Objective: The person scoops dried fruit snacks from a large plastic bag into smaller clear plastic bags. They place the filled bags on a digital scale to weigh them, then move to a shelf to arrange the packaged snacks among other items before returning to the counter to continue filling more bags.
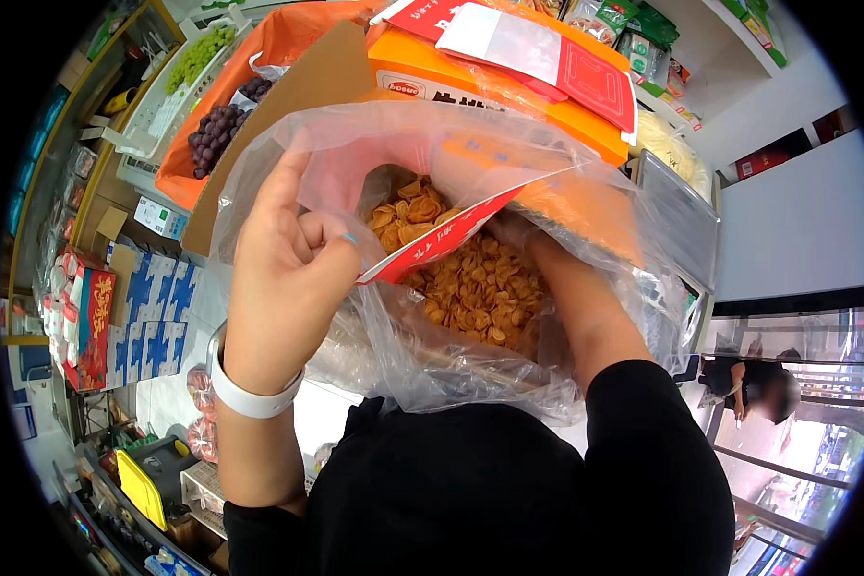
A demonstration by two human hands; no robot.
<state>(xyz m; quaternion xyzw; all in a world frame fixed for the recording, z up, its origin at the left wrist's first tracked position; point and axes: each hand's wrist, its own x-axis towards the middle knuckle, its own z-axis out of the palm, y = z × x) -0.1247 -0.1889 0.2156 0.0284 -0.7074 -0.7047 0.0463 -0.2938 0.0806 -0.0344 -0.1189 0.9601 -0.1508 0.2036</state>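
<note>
My left hand [299, 259] pinches the left end of a red-edged paper bag [446, 237], with fingers bent and the index finger extended under or against clear plastic. The paper bag's mouth is spread, and thin round golden-brown chips [410, 212] show inside it. Below lies a large clear plastic bag [417, 360] holding many more of these chips [482, 291]. My right hand [511, 230] reaches into the large bag beside the chips; its fingers are hidden behind the paper bag and plastic, so what they hold cannot be seen.
An orange carton [417, 61] with red-and-white packets [540, 54] on it stands beyond the bags. Dark grapes [219, 137] in orange wrapping and green grapes [201, 57] are at upper left. A metal tray [680, 216] stands at right. A person [752, 385] is farther off.
</note>
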